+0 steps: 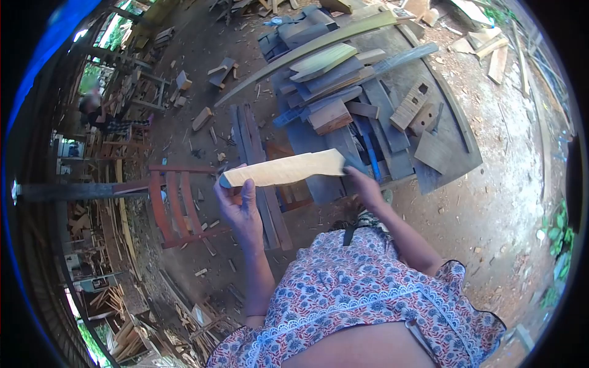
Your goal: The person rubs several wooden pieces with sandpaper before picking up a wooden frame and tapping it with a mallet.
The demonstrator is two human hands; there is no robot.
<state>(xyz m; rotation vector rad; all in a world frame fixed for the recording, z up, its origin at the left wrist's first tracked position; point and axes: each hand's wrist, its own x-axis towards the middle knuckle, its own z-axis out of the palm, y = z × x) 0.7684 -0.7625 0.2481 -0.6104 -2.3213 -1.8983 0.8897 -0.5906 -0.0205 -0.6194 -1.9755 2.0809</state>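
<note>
A pale, shaped piece of wood [285, 169] is held up in front of me, lying nearly level, with a wavy lower edge. My left hand [240, 202] grips its left end, thumb on the near face and fingers behind. A dark bluish patch shows at that end. At the other end is my right hand [366, 189], its fingers curled and slightly blurred. Something small and dark shows between those fingers and the wood; I cannot make out whether it is a separate thing or the wood's own end.
Ahead stands a low worktable [454, 138] stacked with planks and a block with square holes [411, 105]. A reddish wooden chair frame [184, 205] lies to the left, beside long boards [254, 165]. Another person [98, 113] sits far left. Scraps and shavings litter the ground.
</note>
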